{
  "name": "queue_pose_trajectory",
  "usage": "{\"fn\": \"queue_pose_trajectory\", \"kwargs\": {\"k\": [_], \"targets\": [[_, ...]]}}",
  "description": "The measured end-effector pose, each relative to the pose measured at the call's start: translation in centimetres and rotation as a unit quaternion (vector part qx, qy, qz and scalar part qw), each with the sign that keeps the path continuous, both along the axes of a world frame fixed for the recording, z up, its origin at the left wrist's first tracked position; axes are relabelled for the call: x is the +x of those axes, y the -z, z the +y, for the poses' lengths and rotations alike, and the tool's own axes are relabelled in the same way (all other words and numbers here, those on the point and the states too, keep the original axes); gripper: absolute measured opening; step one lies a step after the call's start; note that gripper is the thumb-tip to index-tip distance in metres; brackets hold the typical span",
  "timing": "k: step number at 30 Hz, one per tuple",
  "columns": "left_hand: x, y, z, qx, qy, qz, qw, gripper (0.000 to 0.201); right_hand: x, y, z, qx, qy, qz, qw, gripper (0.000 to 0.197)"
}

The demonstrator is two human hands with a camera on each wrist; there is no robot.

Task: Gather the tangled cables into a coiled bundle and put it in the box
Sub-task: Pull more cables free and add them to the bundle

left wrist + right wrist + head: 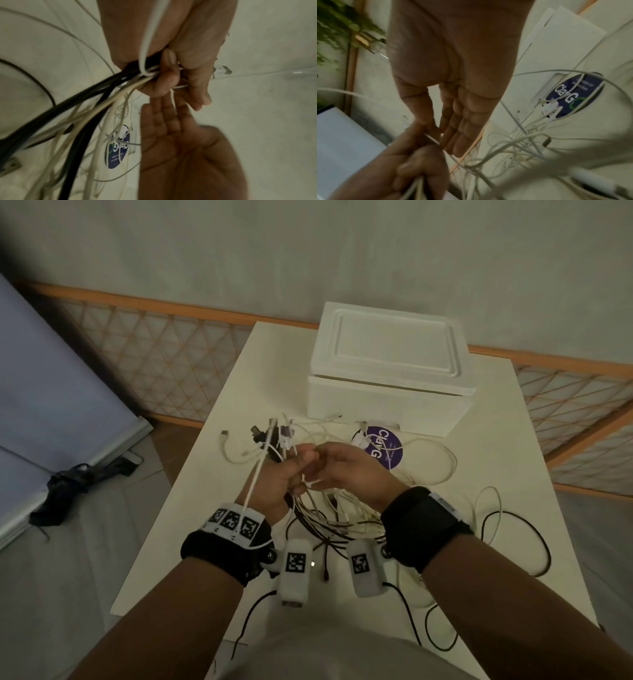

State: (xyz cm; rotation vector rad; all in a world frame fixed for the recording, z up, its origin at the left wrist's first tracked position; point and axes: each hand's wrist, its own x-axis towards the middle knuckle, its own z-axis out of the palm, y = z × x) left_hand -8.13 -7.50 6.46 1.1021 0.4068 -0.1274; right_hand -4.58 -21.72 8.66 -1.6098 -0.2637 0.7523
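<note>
Leftmost, a pale blue-grey panel [51,392] leans over the floor, a dark bundle of fabric [65,491] lying at its foot. Behind runs a lattice screen with an orange wooden frame [154,361] under a plain grey wall.

Item: white table [513,474], rectangular, carrying everything else.

Item: left hand [274,477], raised above the table, fingers curled round a bunch of black and white cables [329,511]; plug ends stick up past the knuckles, and the loops sag below to the tabletop. One white lead trails back over the wrist.

Item: right hand [346,470], touching the left, fingers nearly straight, thumb and fingertips [453,142] pinching one thin white strand against the left hand's grip.

Item: loose cable ends, white and black, spread across the table toward the near and right edges, some hanging off the front.

Item: round purple sticker [383,450] on the table, lettered "ClayG"; the smaller print is unreadable. A white connector and thin leads lie across it.

Item: white foam box [387,402] at the far end of the table, just behind the sticker, lid [390,347] seated on top; contents hidden.
</note>
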Motion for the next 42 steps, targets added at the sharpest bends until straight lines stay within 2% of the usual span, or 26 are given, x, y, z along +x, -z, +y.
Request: {"fn": "queue_pose_trajectory", "kwargs": {"k": [2, 5, 7, 9, 11, 13, 14, 16, 18, 19, 20, 22, 24, 25, 26, 28, 30, 32, 33, 34, 36, 37, 38, 39, 40, 42], "targets": [[0.4, -0.3, -0.1, -0.047, -0.025, 0.000, 0.999, 0.014, 0.4, 0.8, 0.0, -0.061, -0.049, -0.056, 0.995, 0.022], [0.7, -0.7, -0.5, -0.054, -0.021, -0.007, 0.998, 0.019, 0.0, 1.4, 0.5, -0.167, -0.106, -0.211, 0.957, 0.015], [0.6, -1.0, -0.9, -0.051, -0.009, -0.016, 0.999, 0.019, 0.0, 1.0, 0.6, -0.168, -0.091, -0.253, 0.948, 0.013], [0.3, -0.8, -1.1, -0.043, 0.003, -0.025, 0.999, 0.015, 0.2, 0.6, 0.3, -0.146, -0.053, -0.261, 0.953, 0.015], [-0.1, -0.2, -1.2, 0.004, 0.014, 0.003, 1.000, 0.015, 0.7, 0.1, -0.3, -0.105, 0.005, -0.263, 0.959, 0.017], [-0.5, 1.5, -1.1, 0.102, 0.051, 0.043, 0.993, 0.013, 0.7, -1.6, -0.5, -0.077, 0.077, -0.327, 0.939, 0.015], [-0.8, 2.4, -1.0, 0.185, 0.085, 0.066, 0.977, 0.009, 0.7, -2.7, -0.7, -0.042, 0.115, -0.339, 0.933, 0.016], [-1.3, 4.3, -0.5, 0.308, 0.122, 0.115, 0.936, 0.013, 0.9, -6.0, -1.5, 0.099, 0.197, -0.262, 0.940, 0.017], [-1.9, 6.2, 0.7, 0.318, 0.081, 0.177, 0.928, 0.015, 1.3, -9.0, -3.1, 0.242, 0.238, -0.200, 0.919, 0.021], [-2.2, 6.6, 1.3, 0.300, 0.055, 0.205, 0.930, 0.010, 1.6, -9.9, -4.0, 0.256, 0.259, -0.206, 0.908, 0.025], [-2.5, 6.9, 2.0, 0.281, 0.027, 0.220, 0.934, 0.011, 1.9, -10.2, -5.0, 0.232, 0.283, -0.234, 0.901, 0.029], [-2.7, 7.2, 3.1, 0.239, -0.010, 0.226, 0.944, 0.026, 2.1, -9.6, -7.4, 0.046, 0.314, -0.368, 0.874, 0.037], [-2.6, 6.9, 3.9, 0.199, -0.037, 0.198, 0.959, 0.022, 2.1, -8.1, -10.4, -0.162, 0.300, -0.490, 0.802, 0.038], [-2.7, 6.6, 4.3, 0.181, -0.044, 0.184, 0.965, 0.016, 1.9, -7.6, -11.9, -0.227, 0.295, -0.508, 0.777, 0.037], [-2.7, 6.5, 4.5, 0.166, -0.051, 0.176, 0.969, 0.011, 1.7, -7.3, -13.3, -0.276, 0.293, -0.508, 0.761, 0.036], [-2.9, 6.4, 4.9, 0.121, -0.072, 0.169, 0.975, 0.018, 1.1, -6.9, -15.8, -0.391, 0.270, -0.477, 0.740, 0.037], [-3.0, 5.9, 4.6, 0.052, -0.090, 0.166, 0.981, 0.030, 0.6, -6.8, -17.7, -0.517, 0.248, -0.379, 0.726, 0.040], [-3.0, 4.3, 3.7, 0.000, -0.083, 0.156, 0.984, 0.039, 0.1, -6.7, -17.9, -0.561, 0.235, -0.352, 0.711, 0.041], [-3.0, 3.6, 3.1, -0.014, -0.075, 0.146, 0.986, 0.042, -0.1, -6.6, -17.2, -0.523, 0.231, -0.378, 0.728, 0.041], [-3.1, 2.7, 2.4, -0.021, -0.065, 0.131, 0.989, 0.044, -0.6, -6.7, -15.7, -0.446, 0.221, -0.400, 0.769, 0.040], [-3.2, 0.7, 0.6, -0.041, -0.036, 0.093, 0.994, 0.045, -2.4, -6.5, -10.9, -0.267, 0.151, -0.354, 0.883, 0.045], [-3.3, -0.4, -0.5, -0.058, -0.018, 0.072, 0.996, 0.046, -3.6, -6.3, -8.1, -0.230, 0.078, -0.299, 0.923, 0.058], [-3.4, -1.4, -1.5, -0.073, -0.002, 0.051, 0.996, 0.047, -4.8, -5.7, -5.5, -0.236, -0.010, -0.253, 0.938, 0.074], [-3.5, -2.5, -2.4, -0.082, 0.012, 0.031, 0.996, 0.049, -5.8, -4.7, -3.4, -0.249, -0.088, -0.223, 0.938, 0.082], [-3.6, -3.2, -3.0, -0.081, 0.018, 0.012, 0.996, 0.050, -6.5, -3.5, -1.7, -0.260, -0.130, -0.208, 0.934, 0.076], [-3.8, -4.0, -2.9, -0.081, 0.016, -0.011, 0.997, 0.051, -7.0, -1.3, -1.0, -0.280, -0.157, -0.194, 0.927, 0.045]]}}
